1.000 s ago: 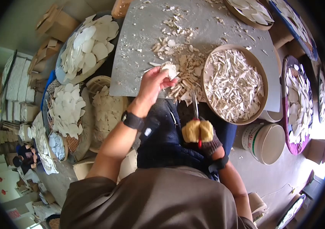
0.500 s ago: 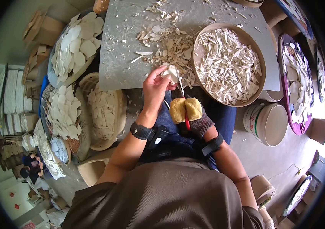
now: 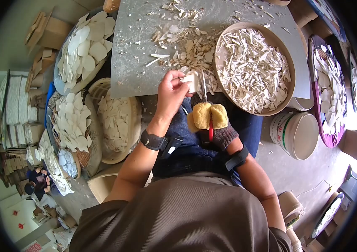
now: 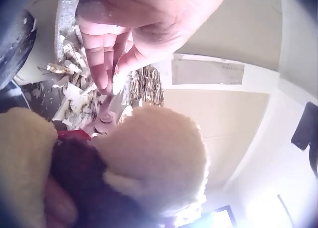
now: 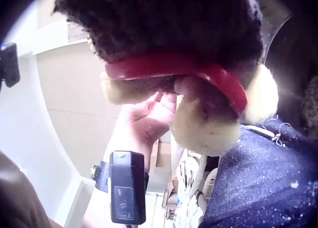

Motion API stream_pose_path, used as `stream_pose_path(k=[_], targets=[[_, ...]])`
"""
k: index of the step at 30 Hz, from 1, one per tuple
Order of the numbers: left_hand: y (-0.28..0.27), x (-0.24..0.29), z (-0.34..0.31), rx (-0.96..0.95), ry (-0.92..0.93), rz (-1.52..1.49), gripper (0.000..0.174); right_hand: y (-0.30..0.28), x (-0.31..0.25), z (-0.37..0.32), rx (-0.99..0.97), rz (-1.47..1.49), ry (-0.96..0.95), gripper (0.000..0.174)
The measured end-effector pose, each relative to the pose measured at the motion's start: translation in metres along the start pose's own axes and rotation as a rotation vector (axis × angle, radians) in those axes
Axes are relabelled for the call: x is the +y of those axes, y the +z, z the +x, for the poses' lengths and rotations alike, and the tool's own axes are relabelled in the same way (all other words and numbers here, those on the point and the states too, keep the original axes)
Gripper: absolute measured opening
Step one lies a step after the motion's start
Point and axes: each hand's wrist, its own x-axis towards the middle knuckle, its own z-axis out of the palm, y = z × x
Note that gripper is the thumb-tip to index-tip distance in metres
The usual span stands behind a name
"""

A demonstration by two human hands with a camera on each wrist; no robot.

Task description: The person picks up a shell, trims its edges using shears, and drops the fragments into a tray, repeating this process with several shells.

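My bare left hand (image 3: 169,98) pinches a flat white slice (image 3: 192,82) between thumb and fingers, over the front edge of the grey table. Just right of the slice stand the blades of a pair of scissors (image 3: 204,87), pointing away from me. My right hand (image 3: 221,131), in a dark knitted glove with thick yellow padding (image 3: 203,115) about the fingers, grips their red handles (image 5: 159,65). In the left wrist view the scissors' pivot (image 4: 105,117) shows between the padding and the left fingertips.
Pale scraps (image 3: 191,54) litter the grey table (image 3: 130,63). A round tray (image 3: 219,63) of white strips overhangs its front right. Baskets (image 3: 136,126) of white pieces stand at the left, a white bucket (image 3: 304,136) at the right. Another person (image 3: 40,180) is at far left.
The gloved hand has come up from the lap with the scissors to beside the slice. Over the last half second the scissors have shifted slightly right, and the slice has turned in the left fingers.
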Motion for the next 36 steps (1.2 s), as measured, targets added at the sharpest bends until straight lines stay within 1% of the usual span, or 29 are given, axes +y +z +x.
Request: stream_pose_path(k=[1,2,5,6,8,10,11,12,14,16,17,19,22,23,24,27,28,30,31,32,33,34,36], targets=[[0.001,0.001,-0.001,-0.041,0.013,0.039,0.017,-0.001,0.002,0.002,0.023,-0.005,-0.012,0.023],[0.003,0.002,-0.003,-0.072,0.005,0.03,0.02,-0.002,0.003,0.004,0.048,-0.01,-0.024,0.022],[0.002,-0.003,-0.002,-0.039,-0.039,0.05,0.025,0.006,0.016,0.006,0.137,0.131,-0.028,0.023],[0.004,-0.005,-0.002,0.016,-0.02,-0.018,0.025,0.0,0.018,0.004,0.085,-0.002,-0.068,0.023],[0.01,-0.007,-0.003,0.122,0.018,-0.155,0.026,-0.008,0.001,0.005,0.021,-0.234,-0.169,0.025],[0.012,-0.006,-0.001,0.12,-0.015,-0.17,0.027,-0.013,-0.019,0.004,-0.011,-0.43,-0.29,0.026],[0.011,-0.006,-0.001,0.122,-0.033,-0.177,0.028,-0.014,-0.024,0.004,-0.029,-0.398,-0.248,0.027],[0.01,-0.004,0.0,0.105,-0.056,-0.149,0.029,-0.013,-0.029,0.004,-0.047,-0.365,-0.205,0.027],[0.005,0.001,0.004,0.069,-0.104,-0.092,0.03,-0.014,-0.038,0.004,-0.059,-0.4,-0.194,0.026],[0.0,0.003,0.009,0.057,-0.152,-0.074,0.032,-0.015,-0.048,0.006,-0.047,-0.539,-0.255,0.025],[-0.002,0.003,0.011,0.051,-0.175,-0.065,0.033,-0.015,-0.052,0.006,-0.029,-0.535,-0.247,0.024],[-0.004,0.004,0.013,0.019,-0.178,-0.068,0.032,-0.014,-0.056,0.008,0.005,-0.528,-0.233,0.022],[-0.009,0.003,0.015,-0.026,-0.164,-0.024,0.03,-0.014,-0.049,0.006,-0.021,-0.471,-0.192,0.018],[-0.011,0.001,0.016,-0.058,-0.145,0.003,0.029,-0.009,-0.028,0.006,0.033,-0.304,-0.105,0.016],[-0.012,0.0,0.016,-0.091,-0.126,0.028,0.029,-0.001,0.005,0.006,0.087,-0.138,-0.017,0.015],[-0.01,0.006,0.012,-0.253,-0.086,0.182,0.026,-0.009,-0.013,0.009,0.073,-0.584,-0.36,0.014],[-0.012,0.007,0.012,-0.316,-0.082,0.18,0.026,-0.008,-0.011,0.008,0.055,-0.444,-0.286,0.015],[-0.009,0.008,0.01,-0.21,-0.011,0.146,0.028,-0.009,-0.009,0.01,0.006,-0.267,-0.184,0.018],[-0.006,0.009,0.009,-0.157,0.026,0.128,0.029,-0.01,-0.009,0.01,-0.026,-0.23,-0.155,0.02],[-0.003,0.007,0.008,-0.07,0.04,0.063,0.03,-0.009,-0.009,0.009,-0.036,-0.134,-0.105,0.021],[-0.002,0.002,0.008,-0.027,0.036,0.013,0.03,-0.007,-0.008,0.009,-0.04,-0.039,-0.055,0.022],[-0.001,-0.002,0.008,0.016,0.032,-0.037,0.029,-0.001,-0.01,0.008,-0.023,0.117,0.016,0.023],[0.001,-0.007,0.009,0.093,0.013,-0.102,0.027,-0.008,-0.017,0.007,-0.117,-0.075,-0.015,0.022]])
